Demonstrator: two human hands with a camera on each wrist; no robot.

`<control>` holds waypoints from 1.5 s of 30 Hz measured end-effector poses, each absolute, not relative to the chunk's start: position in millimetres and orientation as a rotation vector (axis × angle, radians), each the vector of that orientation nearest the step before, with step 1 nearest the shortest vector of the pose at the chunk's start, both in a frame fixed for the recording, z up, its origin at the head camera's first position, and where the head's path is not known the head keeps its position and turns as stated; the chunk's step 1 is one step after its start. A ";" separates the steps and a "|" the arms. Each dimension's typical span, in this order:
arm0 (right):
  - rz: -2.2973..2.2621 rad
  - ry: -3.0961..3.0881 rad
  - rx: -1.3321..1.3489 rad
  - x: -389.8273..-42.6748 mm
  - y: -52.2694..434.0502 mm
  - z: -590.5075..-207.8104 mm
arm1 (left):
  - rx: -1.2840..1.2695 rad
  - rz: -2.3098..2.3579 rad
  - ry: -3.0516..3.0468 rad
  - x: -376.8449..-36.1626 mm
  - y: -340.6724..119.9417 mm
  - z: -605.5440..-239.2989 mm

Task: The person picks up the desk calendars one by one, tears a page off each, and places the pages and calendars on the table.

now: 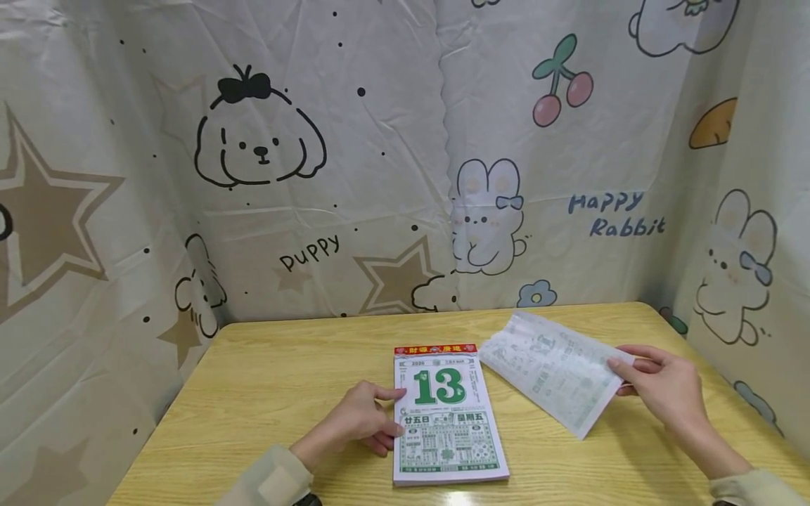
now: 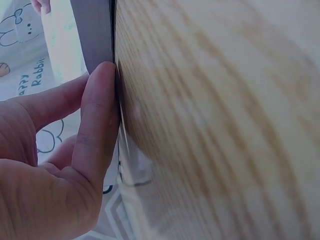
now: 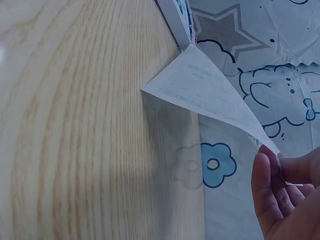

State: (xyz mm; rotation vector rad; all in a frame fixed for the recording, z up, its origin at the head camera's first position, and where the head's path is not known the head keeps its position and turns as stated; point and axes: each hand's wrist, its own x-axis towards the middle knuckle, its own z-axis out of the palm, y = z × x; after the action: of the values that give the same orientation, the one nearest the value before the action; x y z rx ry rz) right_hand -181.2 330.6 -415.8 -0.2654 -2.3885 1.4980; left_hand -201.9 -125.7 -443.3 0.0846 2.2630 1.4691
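Note:
A thick tear-off calendar [image 1: 443,419] lies flat on the table, with a red header strip [image 1: 436,349] and a large green 13 on its top page. At its left edge, my left hand [image 1: 362,419] touches the side of the page stack with thumb and fingertips; the left wrist view shows a fingertip against the stack's grey side [image 2: 94,35]. Off to the right, my right hand [image 1: 671,385] pinches one corner of a thin torn-off calendar page [image 1: 547,376], its pale back facing up and green print showing through. That page hangs tilted, its far end near the calendar's top right.
The yellow wood-grain table [image 1: 272,372] extends around the calendar. Behind it and at both sides hangs a cream cloth [image 1: 380,140] printed with a puppy, rabbits, stars and cherries. Its folds meet the table's back edge.

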 end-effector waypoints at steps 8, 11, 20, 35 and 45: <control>1.524 -2.346 -0.264 -181.9 332.5 -413.7 | 0.101 1.483 2.252 -202.6 -125.8 -441.5; 1.519 -2.336 -0.246 -180.9 334.0 -412.9 | 0.108 1.481 2.251 -203.0 -125.5 -441.8; 1.502 -2.308 -0.244 -182.0 338.0 -408.8 | 0.107 1.488 2.253 -202.6 -126.3 -443.7; 0.959 -1.983 -0.003 -177.6 339.8 -362.9 | 0.143 1.510 2.239 -200.0 -123.7 -441.4; 0.551 -2.067 0.716 -167.4 304.1 -405.7 | 0.118 1.492 2.252 -199.6 -123.4 -439.4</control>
State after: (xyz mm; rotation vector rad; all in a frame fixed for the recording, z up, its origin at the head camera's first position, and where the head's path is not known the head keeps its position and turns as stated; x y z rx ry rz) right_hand -167.4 304.1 -405.7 0.7161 -2.0670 0.5510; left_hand -199.6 -123.4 -439.4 0.1176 2.2521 1.4921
